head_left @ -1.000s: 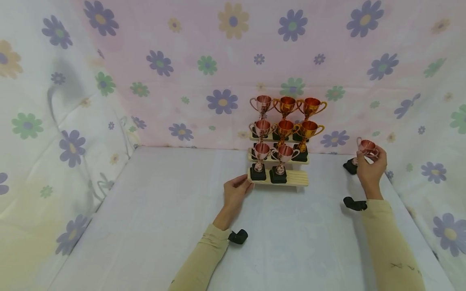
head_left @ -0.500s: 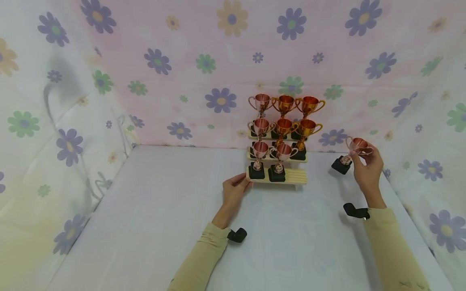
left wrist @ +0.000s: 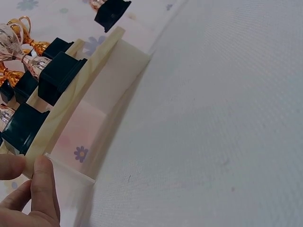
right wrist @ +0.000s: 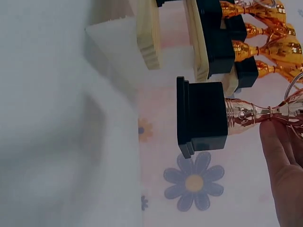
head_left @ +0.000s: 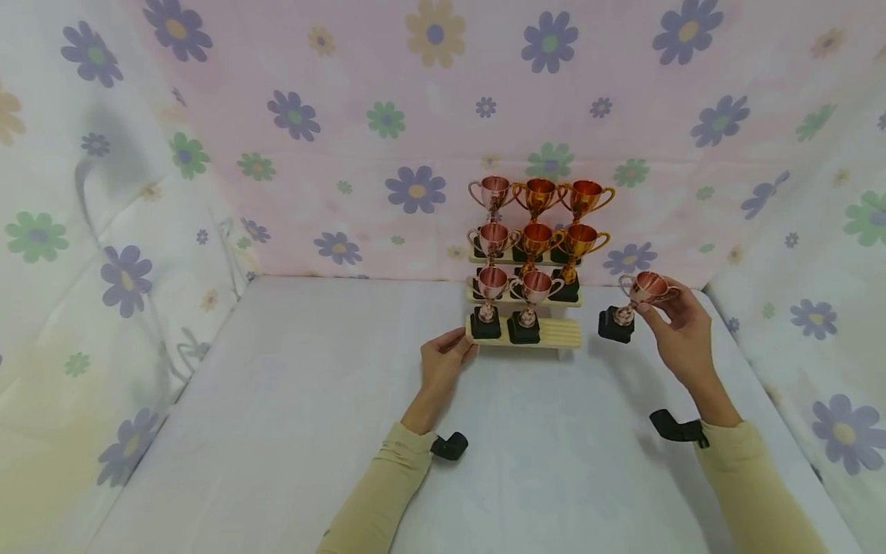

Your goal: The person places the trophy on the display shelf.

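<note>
My right hand [head_left: 687, 337] holds a rose-gold trophy cup [head_left: 649, 289] with a black base, off the table and a little tilted, right of a tiered wooden display stand [head_left: 562, 334]. In the right wrist view its black base [right wrist: 206, 116] points toward the stand. Thumb and fingers of my left hand [head_left: 440, 371] pinch the left end of the lowest step, as the left wrist view shows on the wooden edge [left wrist: 71, 106]. Two rose-gold trophies, one at the left [head_left: 492, 285] and one mid-step [head_left: 536, 288], stand on that step; bare wood shows at its right.
Behind, the upper steps carry rose-gold trophies [head_left: 494, 240] at the left and gold trophies [head_left: 583, 242] in the middle and right. A white cloth covers the table [head_left: 332, 400]. Flower-printed fabric [head_left: 332, 200] hangs at the back and both sides.
My right hand has carried the rose-gold trophy leftward and nearer, toward the stand. My left hand keeps its place on the step's end. The head view has shifted slightly.
</note>
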Demonstrator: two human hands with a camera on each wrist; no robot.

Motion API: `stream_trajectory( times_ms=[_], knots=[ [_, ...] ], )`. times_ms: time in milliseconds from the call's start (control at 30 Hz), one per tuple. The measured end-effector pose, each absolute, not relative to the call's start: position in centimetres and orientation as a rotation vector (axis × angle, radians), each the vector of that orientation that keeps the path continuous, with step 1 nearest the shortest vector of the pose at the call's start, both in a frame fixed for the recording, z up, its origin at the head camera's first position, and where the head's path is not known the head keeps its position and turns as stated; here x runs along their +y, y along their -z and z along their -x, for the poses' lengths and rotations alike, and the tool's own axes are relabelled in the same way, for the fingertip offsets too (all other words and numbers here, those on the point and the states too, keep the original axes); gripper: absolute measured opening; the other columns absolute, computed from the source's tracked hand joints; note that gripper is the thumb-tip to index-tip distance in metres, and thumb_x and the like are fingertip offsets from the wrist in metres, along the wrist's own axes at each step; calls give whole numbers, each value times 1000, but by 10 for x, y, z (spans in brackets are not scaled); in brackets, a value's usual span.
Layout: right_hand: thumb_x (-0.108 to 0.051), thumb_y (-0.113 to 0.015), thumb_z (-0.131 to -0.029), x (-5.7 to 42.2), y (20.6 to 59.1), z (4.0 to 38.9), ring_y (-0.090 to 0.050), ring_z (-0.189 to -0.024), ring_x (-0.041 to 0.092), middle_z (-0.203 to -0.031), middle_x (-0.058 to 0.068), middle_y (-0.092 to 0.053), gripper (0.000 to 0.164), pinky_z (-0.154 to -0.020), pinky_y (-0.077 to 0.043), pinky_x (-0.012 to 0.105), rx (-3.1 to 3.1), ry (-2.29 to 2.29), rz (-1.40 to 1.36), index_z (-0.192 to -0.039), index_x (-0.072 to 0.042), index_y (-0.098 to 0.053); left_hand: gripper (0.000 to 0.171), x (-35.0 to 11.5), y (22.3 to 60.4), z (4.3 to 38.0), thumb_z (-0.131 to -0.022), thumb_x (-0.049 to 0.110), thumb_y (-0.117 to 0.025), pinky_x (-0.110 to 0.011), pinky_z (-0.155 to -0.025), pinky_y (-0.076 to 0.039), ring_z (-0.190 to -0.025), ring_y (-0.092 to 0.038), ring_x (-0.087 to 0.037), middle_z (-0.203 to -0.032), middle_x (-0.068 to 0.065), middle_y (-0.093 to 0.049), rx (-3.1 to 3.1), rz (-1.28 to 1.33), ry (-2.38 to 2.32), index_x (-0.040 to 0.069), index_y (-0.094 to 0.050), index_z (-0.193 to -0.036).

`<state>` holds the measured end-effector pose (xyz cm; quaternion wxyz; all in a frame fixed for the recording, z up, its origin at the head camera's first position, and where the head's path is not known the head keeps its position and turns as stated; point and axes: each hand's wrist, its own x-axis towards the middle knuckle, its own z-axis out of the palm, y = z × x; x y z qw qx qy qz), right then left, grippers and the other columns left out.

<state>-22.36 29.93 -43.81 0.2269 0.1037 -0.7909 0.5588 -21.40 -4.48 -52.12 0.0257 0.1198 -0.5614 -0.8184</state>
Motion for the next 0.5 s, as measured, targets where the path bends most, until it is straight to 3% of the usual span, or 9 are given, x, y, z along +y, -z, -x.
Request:
stream_trajectory(
  times_ms=[233, 500],
  knots=[
    [17, -61, -93, 283, 437, 214, -63, -107, 4, -119, -10, -64, 48, -90, -53, 10, -2156, -1649, -493, -138, 6, -52, 32, -45, 520, 213, -92, -9, -67, -25, -84, -62, -87, -70, -13, -107, -18, -66, -1740, -370, 2538, -14, -64, -124],
    [12, -63, -94, 264, 447, 221, -61, -112, 4, -126, -10, -61, 48, -91, -54, 12, -2216, -1732, -597, -140, 4, -49, 31, -45, 518, 213, -92, -9, -66, -27, -86, -61, -88, -70, -13, -108, -18, -66, -1733, -371, 2537, -14, -65, -123]
  ],
)
